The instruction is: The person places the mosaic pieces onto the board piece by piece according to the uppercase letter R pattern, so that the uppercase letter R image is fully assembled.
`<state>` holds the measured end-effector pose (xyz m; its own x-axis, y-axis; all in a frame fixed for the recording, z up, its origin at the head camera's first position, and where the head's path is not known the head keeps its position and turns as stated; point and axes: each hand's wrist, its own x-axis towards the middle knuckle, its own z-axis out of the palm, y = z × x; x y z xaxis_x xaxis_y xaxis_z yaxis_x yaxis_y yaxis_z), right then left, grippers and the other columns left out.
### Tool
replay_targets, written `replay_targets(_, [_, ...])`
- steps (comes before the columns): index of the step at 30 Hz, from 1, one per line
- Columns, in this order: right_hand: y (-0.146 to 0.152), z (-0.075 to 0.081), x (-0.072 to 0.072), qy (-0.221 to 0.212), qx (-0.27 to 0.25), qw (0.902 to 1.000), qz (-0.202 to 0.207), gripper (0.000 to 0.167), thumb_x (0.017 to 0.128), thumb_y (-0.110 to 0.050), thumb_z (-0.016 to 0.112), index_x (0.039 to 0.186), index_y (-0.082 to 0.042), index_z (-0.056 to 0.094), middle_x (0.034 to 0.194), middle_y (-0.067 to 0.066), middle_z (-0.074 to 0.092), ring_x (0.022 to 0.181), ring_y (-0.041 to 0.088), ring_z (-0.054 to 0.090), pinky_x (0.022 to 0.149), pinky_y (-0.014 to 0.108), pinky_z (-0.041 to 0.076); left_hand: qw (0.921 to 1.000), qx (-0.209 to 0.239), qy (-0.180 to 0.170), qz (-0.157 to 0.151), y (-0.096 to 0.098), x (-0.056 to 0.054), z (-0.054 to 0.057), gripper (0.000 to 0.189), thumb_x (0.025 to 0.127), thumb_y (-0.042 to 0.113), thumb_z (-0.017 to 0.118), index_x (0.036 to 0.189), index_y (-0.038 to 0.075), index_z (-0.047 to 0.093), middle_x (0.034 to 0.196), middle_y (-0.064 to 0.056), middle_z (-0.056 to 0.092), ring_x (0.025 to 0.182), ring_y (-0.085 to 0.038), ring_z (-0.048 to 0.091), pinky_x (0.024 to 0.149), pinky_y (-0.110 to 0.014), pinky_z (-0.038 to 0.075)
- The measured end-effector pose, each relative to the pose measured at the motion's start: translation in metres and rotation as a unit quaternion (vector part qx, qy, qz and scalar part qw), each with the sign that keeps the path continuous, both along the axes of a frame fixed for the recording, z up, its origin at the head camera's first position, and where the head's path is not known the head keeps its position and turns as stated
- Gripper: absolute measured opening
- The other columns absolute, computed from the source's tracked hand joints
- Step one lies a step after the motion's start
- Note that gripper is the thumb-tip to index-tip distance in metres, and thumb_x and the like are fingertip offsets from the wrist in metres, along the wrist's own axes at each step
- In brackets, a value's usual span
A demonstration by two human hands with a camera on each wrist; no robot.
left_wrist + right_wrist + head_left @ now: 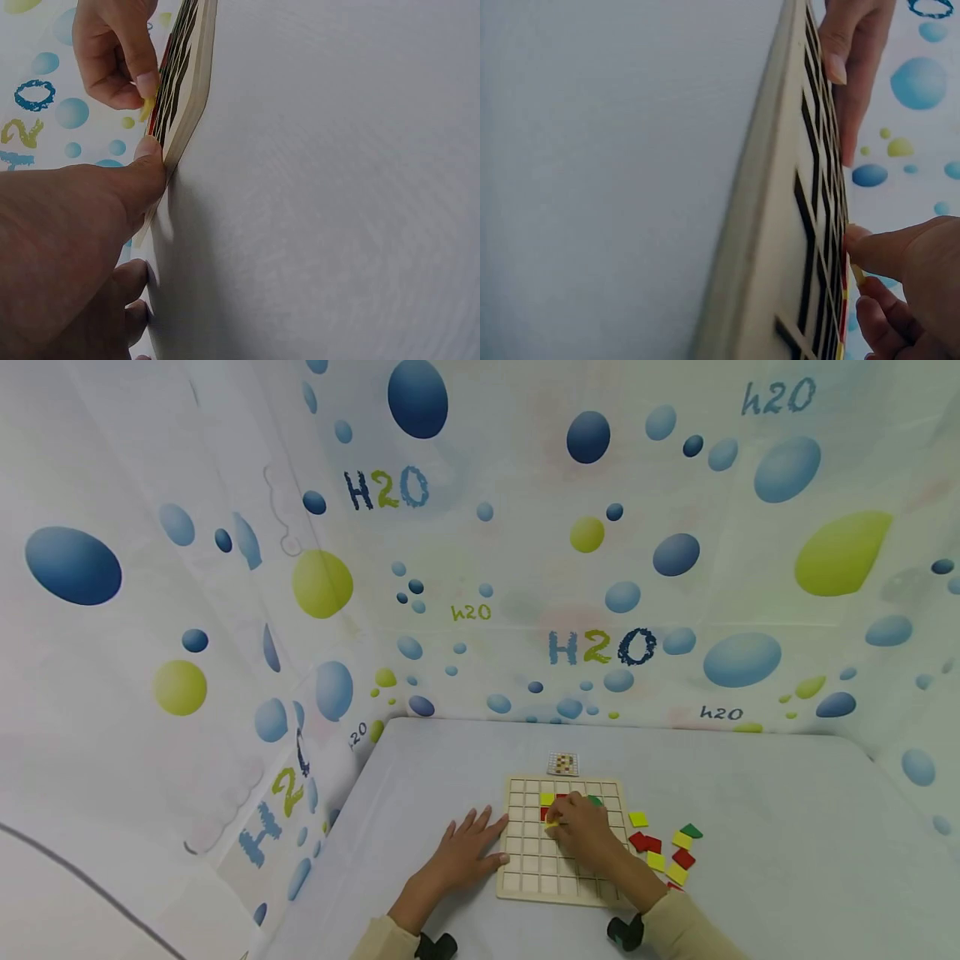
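A wooden grid board (525, 868) lies on the table, with coloured square tiles in some of its upper cells. Among them are a yellow tile (547, 798), a red tile (544, 814) and a green piece (595, 800). My right hand (583, 831) is over the board and pinches a yellow tile (148, 106) between thumb and fingers, just above the grid. My left hand (468, 850) rests flat at the board's left edge with fingers spread, its thumb and a fingertip touching the rim.
Loose red, yellow and green pieces (656, 862) lie scattered to the right of the board. A small card with a coloured grid pattern (563, 764) lies behind the board. The white table (787, 827) meets a patterned curtain (517, 552) at the back.
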<state>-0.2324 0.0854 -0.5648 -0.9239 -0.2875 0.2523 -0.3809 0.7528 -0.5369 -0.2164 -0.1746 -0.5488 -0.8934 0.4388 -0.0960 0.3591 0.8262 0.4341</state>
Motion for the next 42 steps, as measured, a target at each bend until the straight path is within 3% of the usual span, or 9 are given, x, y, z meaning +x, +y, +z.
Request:
replay_targets(5, [-0.006,-0.002,0.003,-0.006,0.028,0.9996,0.002,0.015,0.094,-0.021,0.082,0.092,-0.025,0.067,0.098,-0.006,0.06,0.097,0.018,0.058,0.084,0.048,0.042,1.0,0.006,0.001,-0.002,0.0,0.001,0.0,0.069,0.104,0.05,0.063,0.164,0.021,0.042,0.172,-0.016,0.031,0.159,-0.045,0.024,0.124,-0.072,0.017])
replay_targets(15, [-0.004,0.002,0.007,0.0,0.045,0.999,-0.002,0.013,0.095,-0.018,0.081,0.094,-0.024,0.069,0.101,-0.004,0.062,0.097,0.017,0.06,0.085,0.051,0.047,1.0,0.001,0.004,0.001,-0.001,-0.001,-0.002,0.07,0.104,0.051,0.062,0.164,0.023,0.041,0.173,-0.014,0.03,0.16,-0.043,0.023,0.125,-0.071,0.016])
replay_targets(19, [0.005,0.006,0.01,0.001,0.035,0.9991,-0.021,0.015,0.091,-0.017,0.084,0.096,-0.023,0.071,0.102,-0.002,0.063,0.096,0.017,0.061,0.085,0.05,0.051,1.0,-0.002,0.003,0.005,0.0,-0.002,-0.004,0.07,0.104,0.052,0.062,0.164,0.024,0.041,0.173,-0.013,0.03,0.161,-0.042,0.023,0.126,-0.069,0.016])
replay_targets(24, [0.031,0.018,0.015,-0.056,0.027,0.9961,-0.062,0.021,0.09,-0.019,0.085,0.106,-0.016,0.073,0.106,0.003,0.063,0.096,0.02,0.061,0.084,0.048,0.05,1.0,-0.001,0.002,0.005,0.0,-0.003,-0.004,0.07,0.104,0.05,0.062,0.164,0.023,0.041,0.173,-0.013,0.03,0.161,-0.042,0.022,0.126,-0.07,0.015])
replay_targets(27, [0.052,0.025,0.021,-0.113,0.033,0.9891,-0.089,0.029,0.091,-0.024,0.085,0.113,-0.013,0.069,0.11,0.006,0.061,0.097,0.022,0.061,0.085,0.049,0.048,1.0,-0.001,0.001,0.004,0.0,-0.001,-0.003,0.069,0.104,0.05,0.063,0.164,0.022,0.041,0.173,-0.014,0.03,0.161,-0.043,0.022,0.125,-0.07,0.016])
replay_targets(30, [0.073,0.029,0.027,-0.139,0.037,0.9837,-0.108,0.035,0.09,-0.026,0.086,0.112,-0.01,0.064,0.11,0.009,0.059,0.098,0.023,0.06,0.082,0.049,0.047,1.0,-0.003,0.0,0.004,0.0,0.0,-0.003,0.069,0.104,0.049,0.063,0.164,0.021,0.041,0.173,-0.015,0.03,0.16,-0.043,0.023,0.125,-0.071,0.016])
replay_targets(35, [0.097,0.027,0.032,-0.142,0.05,0.9815,-0.118,0.037,0.09,-0.03,0.086,0.109,-0.006,0.064,0.104,0.009,0.06,0.094,0.024,0.057,0.077,0.047,0.047,1.0,-0.006,0.006,0.003,-0.001,0.001,-0.001,0.069,0.104,0.049,0.063,0.164,0.021,0.041,0.172,-0.015,0.031,0.16,-0.044,0.024,0.125,-0.071,0.017])
replay_targets(42, [0.11,0.022,0.032,-0.165,0.054,0.9789,-0.108,0.033,0.095,-0.029,0.081,0.115,-0.006,0.068,0.103,0.006,0.062,0.096,0.022,0.058,0.083,0.05,0.052,1.0,0.0,0.004,0.001,-0.001,-0.001,-0.004,0.07,0.104,0.05,0.062,0.164,0.022,0.041,0.173,-0.015,0.031,0.16,-0.043,0.023,0.125,-0.071,0.016])
